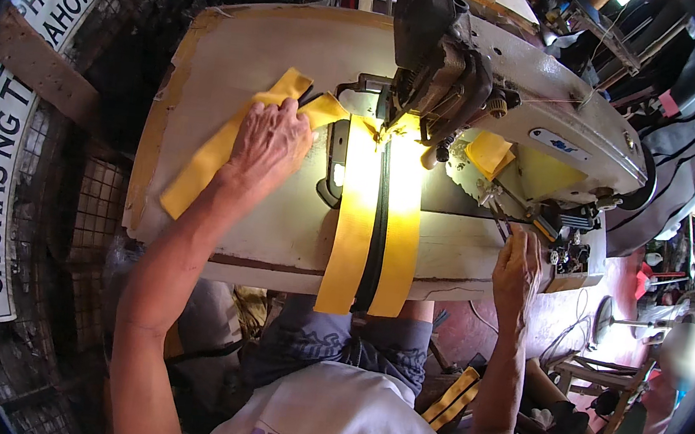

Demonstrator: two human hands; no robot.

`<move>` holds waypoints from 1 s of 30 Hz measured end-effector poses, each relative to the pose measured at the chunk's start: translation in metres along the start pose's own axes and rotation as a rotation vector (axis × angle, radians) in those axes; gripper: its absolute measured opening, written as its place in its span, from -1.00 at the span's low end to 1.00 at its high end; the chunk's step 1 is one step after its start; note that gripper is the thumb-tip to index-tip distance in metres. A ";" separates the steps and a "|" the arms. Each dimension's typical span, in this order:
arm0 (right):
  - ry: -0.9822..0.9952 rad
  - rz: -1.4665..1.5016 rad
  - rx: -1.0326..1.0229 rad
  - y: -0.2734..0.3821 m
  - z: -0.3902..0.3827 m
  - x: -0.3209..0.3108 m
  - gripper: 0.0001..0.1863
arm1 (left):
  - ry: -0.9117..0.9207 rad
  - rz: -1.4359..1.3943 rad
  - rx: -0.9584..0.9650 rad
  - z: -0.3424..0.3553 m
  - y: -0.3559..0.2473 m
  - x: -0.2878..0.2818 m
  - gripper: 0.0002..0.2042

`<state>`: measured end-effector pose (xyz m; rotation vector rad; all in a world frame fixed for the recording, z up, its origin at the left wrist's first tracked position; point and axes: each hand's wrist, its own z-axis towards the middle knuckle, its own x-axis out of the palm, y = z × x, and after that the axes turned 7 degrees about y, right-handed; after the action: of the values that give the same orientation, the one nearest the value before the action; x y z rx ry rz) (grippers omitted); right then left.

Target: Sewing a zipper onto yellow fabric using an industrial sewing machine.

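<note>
My left hand (273, 135) is closed on a yellow fabric strip (204, 170) with a dark band at its upper end, on the left of the sewing table. In the middle, two yellow strips flank a black zipper (376, 245). This zipper piece runs from under the needle area of the sewing machine (547, 94) down over the table's front edge. On the right, my right hand (519, 265) has its fingers bent together at a slim metal tool (498, 216) that looks like scissors or snips. Its grip is partly hidden.
Folded yellow pieces (490, 153) lie under the machine arm. A small thread-winding device (567, 240) sits at the table's right end. Another yellow strip with a black line (454, 399) hangs low beside my lap. A wire grille and signs stand at left.
</note>
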<state>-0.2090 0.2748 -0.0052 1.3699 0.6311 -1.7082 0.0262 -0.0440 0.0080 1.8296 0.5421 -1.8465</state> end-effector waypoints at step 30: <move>0.292 0.581 0.209 0.230 0.110 0.061 -0.67 | -0.387 -0.388 0.318 0.054 0.015 0.052 -0.86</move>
<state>-0.0770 0.0486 -0.0068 1.7602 0.1741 -1.1386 -0.0082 -0.0913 -0.0413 1.5596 0.5065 -2.6021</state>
